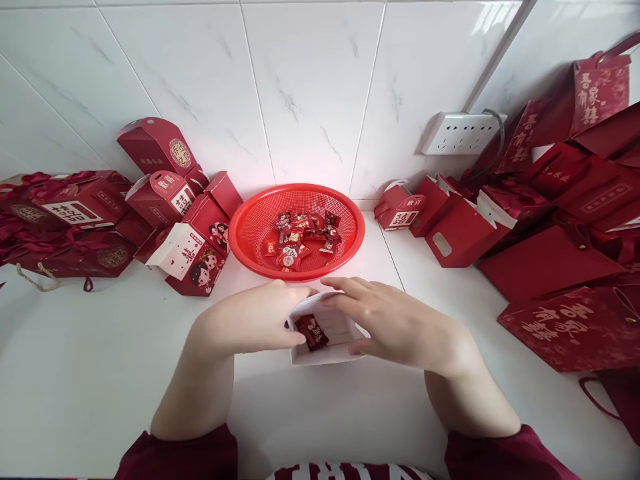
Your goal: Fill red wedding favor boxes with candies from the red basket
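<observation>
A small box (340, 328) with a white inside faces me, open, on the counter in front of me. One dark red wrapped candy (311, 332) lies inside it at the left. My left hand (257, 318) is closed round the box's left side, its thumb over the edge near the candy. On the other side, my right hand (387, 320) grips the box's right wall, thumb at the lower edge and fingers across the top edge. Just beyond my hands stands a red plastic basket (240, 250) holding several wrapped candies (300, 237).
Red gift boxes (165, 200) are stacked at the left on the white counter (100, 360). More red boxes and bags (560, 253) crowd the right side. A power strip (463, 133) is on the tiled wall (310, 87) behind.
</observation>
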